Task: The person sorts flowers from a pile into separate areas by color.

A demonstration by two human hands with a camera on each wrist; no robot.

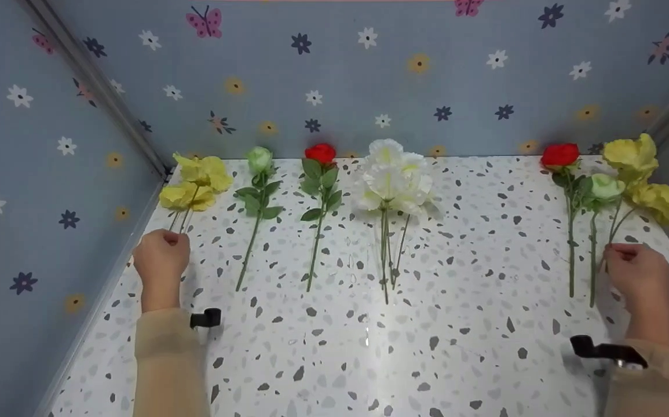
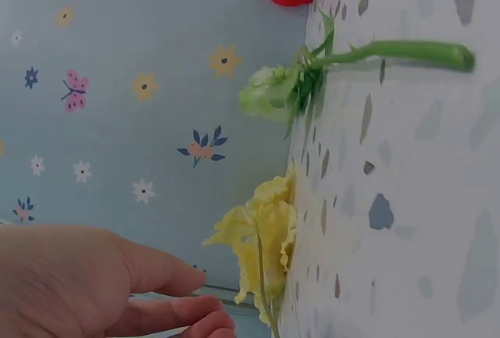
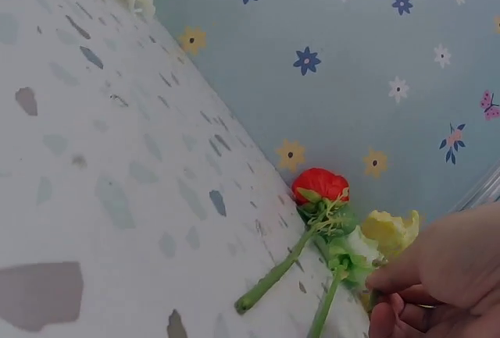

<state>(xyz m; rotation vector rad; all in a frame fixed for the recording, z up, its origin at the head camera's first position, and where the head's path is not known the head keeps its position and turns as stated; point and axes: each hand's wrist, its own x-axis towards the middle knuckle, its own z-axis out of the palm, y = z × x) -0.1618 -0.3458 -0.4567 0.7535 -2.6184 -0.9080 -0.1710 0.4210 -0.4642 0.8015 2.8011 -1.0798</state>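
Note:
At the left, yellow flowers [image 1: 195, 182] lie against the back wall, their thin stems running to the fingertips of my left hand [image 1: 161, 255]. In the left wrist view a stem passes beside the bent fingers [image 2: 209, 307]; I cannot tell whether they grip any stem. At the far right, my right hand [image 1: 641, 272] pinches the thin stems of more yellow flowers [image 1: 635, 159] between thumb and fingers. Those blooms lean right, by the side wall. Just left of this hand lie a pale green rose [image 1: 605, 188] and a red rose [image 1: 560, 156].
Between the hands, another green rose [image 1: 259, 159], another red rose [image 1: 320, 153] and a bunch of white flowers [image 1: 395, 176] lie in a row, stems toward me. The speckled white table [image 1: 461, 324] meets a flower-patterned blue wall [image 1: 334, 69] behind and at both sides.

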